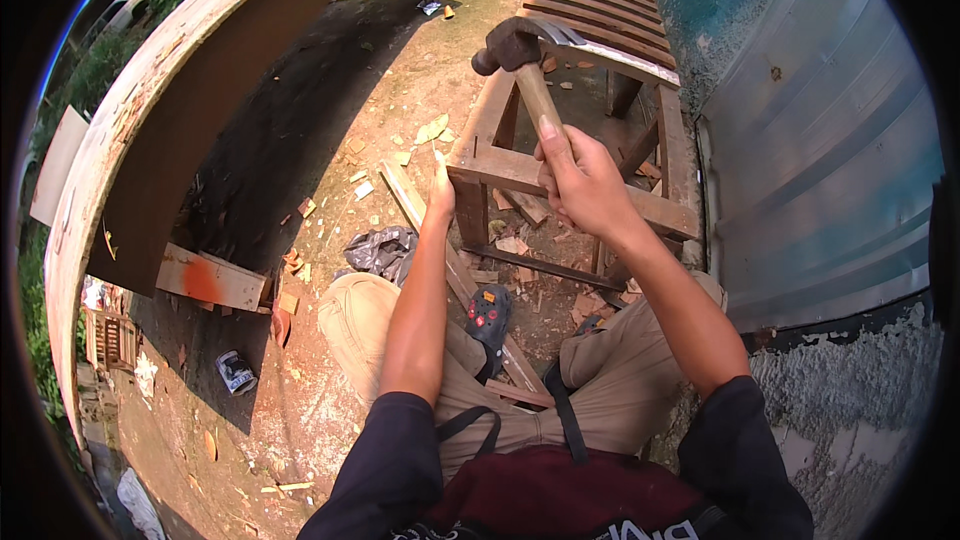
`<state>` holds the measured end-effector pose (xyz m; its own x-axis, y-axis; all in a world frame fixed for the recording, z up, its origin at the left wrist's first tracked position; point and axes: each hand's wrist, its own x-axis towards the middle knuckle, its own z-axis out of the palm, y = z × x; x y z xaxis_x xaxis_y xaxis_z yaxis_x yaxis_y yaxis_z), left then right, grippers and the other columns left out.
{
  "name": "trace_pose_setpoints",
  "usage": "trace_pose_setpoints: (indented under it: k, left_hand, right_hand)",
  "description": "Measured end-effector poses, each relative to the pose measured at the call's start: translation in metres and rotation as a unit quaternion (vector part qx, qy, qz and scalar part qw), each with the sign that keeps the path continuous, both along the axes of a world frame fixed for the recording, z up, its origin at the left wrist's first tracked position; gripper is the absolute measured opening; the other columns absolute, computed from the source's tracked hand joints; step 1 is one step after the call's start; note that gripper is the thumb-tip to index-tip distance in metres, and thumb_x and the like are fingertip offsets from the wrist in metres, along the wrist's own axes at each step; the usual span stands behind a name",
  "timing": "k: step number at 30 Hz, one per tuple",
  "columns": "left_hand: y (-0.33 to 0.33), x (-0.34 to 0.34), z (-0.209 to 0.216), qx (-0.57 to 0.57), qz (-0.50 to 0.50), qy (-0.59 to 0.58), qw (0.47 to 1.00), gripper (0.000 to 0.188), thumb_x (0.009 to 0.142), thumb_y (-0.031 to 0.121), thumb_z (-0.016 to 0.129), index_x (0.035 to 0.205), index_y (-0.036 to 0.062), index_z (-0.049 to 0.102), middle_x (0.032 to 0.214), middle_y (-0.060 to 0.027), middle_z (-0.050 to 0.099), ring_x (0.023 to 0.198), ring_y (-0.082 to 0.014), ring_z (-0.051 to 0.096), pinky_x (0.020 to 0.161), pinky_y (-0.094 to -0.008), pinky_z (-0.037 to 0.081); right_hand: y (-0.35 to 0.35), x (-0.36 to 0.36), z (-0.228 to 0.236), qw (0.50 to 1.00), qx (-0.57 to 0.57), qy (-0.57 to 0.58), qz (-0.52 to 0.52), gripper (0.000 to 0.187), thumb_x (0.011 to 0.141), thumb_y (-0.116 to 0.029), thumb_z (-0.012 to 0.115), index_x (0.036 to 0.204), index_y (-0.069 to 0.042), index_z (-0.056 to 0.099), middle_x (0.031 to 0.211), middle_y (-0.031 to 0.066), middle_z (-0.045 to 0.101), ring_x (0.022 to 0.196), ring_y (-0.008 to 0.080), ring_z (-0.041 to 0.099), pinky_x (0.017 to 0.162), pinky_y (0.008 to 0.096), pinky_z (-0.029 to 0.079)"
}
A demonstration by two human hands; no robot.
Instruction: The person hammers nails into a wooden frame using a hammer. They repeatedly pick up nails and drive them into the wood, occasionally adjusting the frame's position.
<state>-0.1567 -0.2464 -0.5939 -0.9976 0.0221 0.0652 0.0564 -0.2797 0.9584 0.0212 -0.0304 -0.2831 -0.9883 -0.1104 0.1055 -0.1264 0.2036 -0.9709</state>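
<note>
My right hand is wrapped round the wooden handle of a claw hammer. Its dark metal head is raised above the near end of a wooden bench frame, with the claw pointing right. My left hand is at the frame's near left corner post, seen edge-on and gripping its side, with most of the fingers hidden. A thin dark upright mark, perhaps a nail, shows on the top rail near that corner. Wooden slats lie across the frame's far end.
A corrugated metal sheet stands close on the right. At left a large board overhangs the ground. A wooden plank, a black plastic bag and scattered wood chips lie by my feet. A can lies farther left.
</note>
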Motion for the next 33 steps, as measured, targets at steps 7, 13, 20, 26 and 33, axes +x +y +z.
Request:
trace_pose_setpoints:
  k: [7, 13, 20, 26, 33]
  left_hand:
    - [0.035, 0.015, 0.105, 0.015, -0.045, -0.154, 0.987, 0.098, 0.098, 0.080, 0.033, 0.161, 0.0046, 0.033, 0.163, -0.0213, 0.037, 0.147, -0.0333, 0.040, 0.121, -0.0463, 0.031]
    - [0.034, 0.024, 0.102, 0.063, 0.012, -0.180, 0.982, 0.091, 0.101, 0.076, 0.033, 0.158, 0.0061, 0.038, 0.158, -0.0208, 0.045, 0.141, -0.0354, 0.048, 0.118, -0.0509, 0.037]
    - [0.033, 0.018, 0.086, 0.108, 0.007, -0.169, 0.980, 0.091, 0.100, 0.076, 0.032, 0.158, 0.0058, 0.038, 0.158, -0.0210, 0.045, 0.141, -0.0354, 0.048, 0.118, -0.0509, 0.037]
    - [0.035, 0.016, 0.077, 0.126, 0.023, -0.164, 0.978, 0.092, 0.100, 0.077, 0.032, 0.158, 0.0056, 0.038, 0.158, -0.0211, 0.045, 0.141, -0.0355, 0.048, 0.118, -0.0510, 0.037]
    - [0.028, 0.019, 0.071, 0.150, 0.029, -0.163, 0.975, 0.092, 0.100, 0.077, 0.031, 0.158, 0.0054, 0.038, 0.158, -0.0213, 0.045, 0.141, -0.0356, 0.048, 0.118, -0.0510, 0.037]
  right_hand:
    - [0.001, -0.012, 0.052, 0.981, -0.049, 0.184, -0.022, 0.044, 0.110, -0.047, 0.047, 0.099, -0.004, 0.053, 0.066, -0.0006, 0.047, 0.050, 0.0070, 0.042, 0.046, 0.0265, 0.036]
    - [0.011, -0.046, -0.001, 0.967, 0.115, -0.229, 0.008, 0.048, 0.110, -0.049, 0.045, 0.097, -0.003, 0.051, 0.070, -0.0016, 0.046, 0.048, 0.0080, 0.039, 0.043, 0.0269, 0.038]
    - [0.028, -0.076, 0.091, 0.989, -0.046, -0.138, -0.035, 0.043, 0.108, -0.049, 0.049, 0.105, -0.006, 0.052, 0.071, -0.0071, 0.042, 0.048, -0.0013, 0.032, 0.037, 0.0174, 0.027]
    - [0.012, -0.064, 0.014, 0.967, 0.143, -0.205, 0.039, 0.048, 0.109, -0.052, 0.043, 0.097, -0.006, 0.049, 0.069, 0.0002, 0.045, 0.049, 0.0080, 0.038, 0.042, 0.0271, 0.035]
    - [0.021, -0.059, 0.083, 0.980, 0.132, -0.140, 0.053, 0.058, 0.108, -0.057, 0.044, 0.100, -0.001, 0.056, 0.073, -0.0001, 0.049, 0.048, 0.0063, 0.041, 0.041, 0.0251, 0.036]
